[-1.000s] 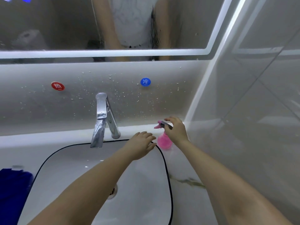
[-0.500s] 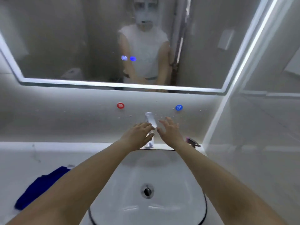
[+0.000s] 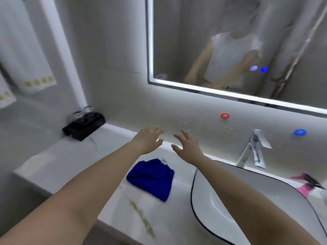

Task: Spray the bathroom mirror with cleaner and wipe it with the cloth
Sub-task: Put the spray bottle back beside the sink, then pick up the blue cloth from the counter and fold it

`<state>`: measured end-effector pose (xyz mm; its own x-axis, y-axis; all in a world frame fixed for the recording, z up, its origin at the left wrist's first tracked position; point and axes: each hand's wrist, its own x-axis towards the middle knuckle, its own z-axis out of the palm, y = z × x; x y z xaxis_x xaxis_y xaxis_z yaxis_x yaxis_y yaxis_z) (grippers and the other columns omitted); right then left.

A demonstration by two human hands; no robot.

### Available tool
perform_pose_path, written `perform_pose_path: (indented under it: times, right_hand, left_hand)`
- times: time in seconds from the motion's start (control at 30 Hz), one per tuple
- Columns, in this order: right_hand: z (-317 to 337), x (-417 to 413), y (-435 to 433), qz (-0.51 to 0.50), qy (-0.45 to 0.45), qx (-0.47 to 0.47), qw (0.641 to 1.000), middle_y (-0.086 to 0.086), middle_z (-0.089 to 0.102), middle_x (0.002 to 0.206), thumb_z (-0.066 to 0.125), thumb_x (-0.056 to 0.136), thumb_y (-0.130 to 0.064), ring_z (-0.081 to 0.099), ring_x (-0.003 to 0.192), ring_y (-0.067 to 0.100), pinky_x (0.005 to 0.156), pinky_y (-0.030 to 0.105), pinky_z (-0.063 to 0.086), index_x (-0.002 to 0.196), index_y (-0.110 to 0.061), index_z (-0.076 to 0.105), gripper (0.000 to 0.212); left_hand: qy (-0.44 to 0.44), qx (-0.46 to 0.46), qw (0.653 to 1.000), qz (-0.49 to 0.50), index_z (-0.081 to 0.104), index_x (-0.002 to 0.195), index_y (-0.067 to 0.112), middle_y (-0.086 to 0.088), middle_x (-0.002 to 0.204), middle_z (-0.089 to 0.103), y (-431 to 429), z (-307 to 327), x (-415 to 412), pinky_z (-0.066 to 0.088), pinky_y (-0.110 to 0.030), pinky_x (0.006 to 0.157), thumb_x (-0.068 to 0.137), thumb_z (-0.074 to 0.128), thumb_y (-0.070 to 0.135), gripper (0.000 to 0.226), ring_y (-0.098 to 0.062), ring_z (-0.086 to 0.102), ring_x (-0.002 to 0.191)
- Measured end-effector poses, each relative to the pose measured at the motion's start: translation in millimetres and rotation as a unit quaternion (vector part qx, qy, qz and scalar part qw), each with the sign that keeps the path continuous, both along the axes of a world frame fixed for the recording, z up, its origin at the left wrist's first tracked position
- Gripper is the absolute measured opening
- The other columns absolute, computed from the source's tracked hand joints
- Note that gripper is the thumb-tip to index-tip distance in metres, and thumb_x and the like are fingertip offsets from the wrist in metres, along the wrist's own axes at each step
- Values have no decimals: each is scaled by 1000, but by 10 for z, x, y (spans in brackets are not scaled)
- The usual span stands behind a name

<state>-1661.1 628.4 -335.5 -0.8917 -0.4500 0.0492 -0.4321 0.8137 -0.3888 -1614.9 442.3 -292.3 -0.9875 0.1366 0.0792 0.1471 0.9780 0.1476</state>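
Note:
The lit-edged bathroom mirror (image 3: 238, 41) hangs at the upper right, misted with spray and streaked. A crumpled blue cloth (image 3: 152, 177) lies on the white counter left of the sink. The pink spray bottle (image 3: 307, 183) stands at the far right behind the basin. My left hand (image 3: 148, 138) and my right hand (image 3: 187, 147) hover side by side above the counter's back edge, a little beyond the cloth. Both are empty with fingers spread.
A white sink (image 3: 238, 200) with a black rim fills the lower right, with a chrome faucet (image 3: 254, 149) behind it. A black tray holding glasses (image 3: 85, 124) sits at the counter's left end. White towels (image 3: 31, 68) hang on the left wall.
The view has swung left from the sink toward the cloth. My right hand let go of the spray bottle a second ago, and both hands moved left over the counter.

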Motion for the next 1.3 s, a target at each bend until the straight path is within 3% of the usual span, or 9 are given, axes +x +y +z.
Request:
perform_pose_path:
  times: [0.27, 0.47, 0.6, 0.9, 1.07, 1.17, 1.3]
  right_hand:
    - [-463, -60, -555, 69, -60, 37, 995, -2, 1, 160, 40, 95, -49, -4, 147, 20, 115, 54, -1, 148, -30, 24, 58]
    - [-899, -367, -742, 64, -108, 19, 992, -2, 10, 159, 44, 96, -40, 8, 146, 19, 117, 51, 5, 150, -26, 15, 62]
    - [-1340, -357, -744, 86, -158, 52, 982, 0, 7, 159, 48, 94, -39, 10, 146, 22, 116, 53, 8, 150, -27, 12, 67]
    - [-2102, -428, -741, 58, -225, 106, 967, -2, 0, 160, 54, 91, -42, 3, 147, 22, 116, 55, 12, 151, -27, 8, 77]
    - [-2418, -481, -826, -40, -259, 93, 960, -2, 0, 160, 59, 87, -46, 1, 147, 20, 117, 50, 13, 151, -27, 4, 86]
    - [-2571, -434, -910, -102, -267, 84, 955, -4, 2, 160, 62, 83, -46, 0, 147, 19, 118, 48, 11, 151, -27, 10, 88]
    - [-2579, -456, -947, -161, -259, 22, 952, -4, 16, 157, 75, 74, -38, 13, 145, 17, 117, 41, 19, 148, -28, 24, 90]
  left_hand:
    - [-79, -4, 994, 69, 28, 146, 21, -3, 155, 21, -641, -609, 224, 17, -35, 115, 98, 37, 36, 51, -20, 18, 142]
    - [-247, -29, 956, 158, 3, 150, 27, 0, 159, -4, -883, -1219, 224, 7, -49, 116, 97, 33, 44, 63, -31, -2, 144]
    - [-284, -16, 944, 164, 0, 150, 30, 2, 158, -5, -899, -1594, 103, 8, -50, 115, 96, 34, 45, 65, -31, -3, 144]
    - [-331, -13, 941, 69, 1, 150, 28, -1, 158, -5, -894, -2318, -370, 9, -47, 116, 95, 39, 43, 68, -24, -3, 145]
    - [-320, -20, 947, -21, 0, 150, 27, -1, 159, -4, -972, -2630, -815, 12, -44, 117, 90, 50, 44, 79, -24, -1, 145]
    - [-363, -58, 928, -67, -4, 149, 29, 1, 158, -10, -1105, -2801, -929, 8, -48, 116, 86, 55, 52, 89, -24, -5, 145]
    - [-356, -103, 920, -129, -14, 147, 29, 1, 156, -18, -1255, -2931, -1020, 3, -51, 114, 82, 48, 66, 98, -26, -9, 145]
